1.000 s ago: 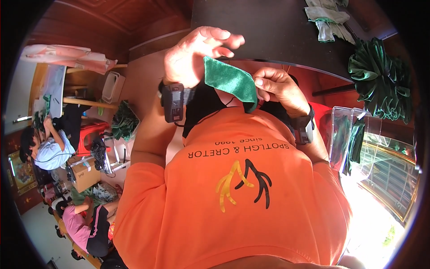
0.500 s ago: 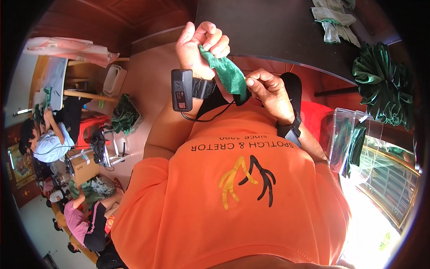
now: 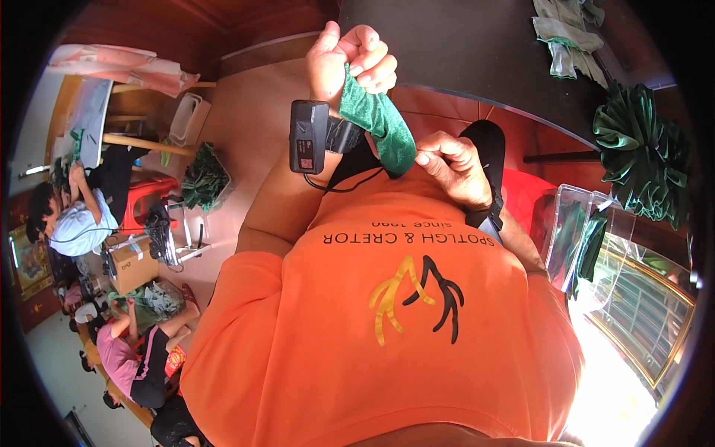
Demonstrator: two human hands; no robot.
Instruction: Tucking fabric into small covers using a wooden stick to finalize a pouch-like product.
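A strip of green velvet cloth [image 3: 391, 134], shaped like a narrow pouch, hangs down from my left hand [image 3: 350, 63]. The left fingers are curled over its upper end, palm turned up. By the lower edge of the cloth is my right hand [image 3: 456, 170], its thumb and forefinger pinched together. Whatever that pinch holds, if anything, is too small to make out. On the left wrist sits a black box-shaped device [image 3: 310, 138] with a cable; a dark band wraps the right wrist.
A dark table [image 3: 447, 52] stands ahead, with pale green cloth pieces [image 3: 570, 41] on it. At right are a large green cloth bundle [image 3: 644, 153] and a clear plastic bin [image 3: 570, 231]. Another green cloth pile [image 3: 205, 179], a cardboard box [image 3: 134, 264] and people [image 3: 78, 216] are at left.
Both hands and the cloth have shifted slightly right in the picture. The cloth's lower end has turned to show more of its green face, and the right fingertips have drawn slightly away from it.
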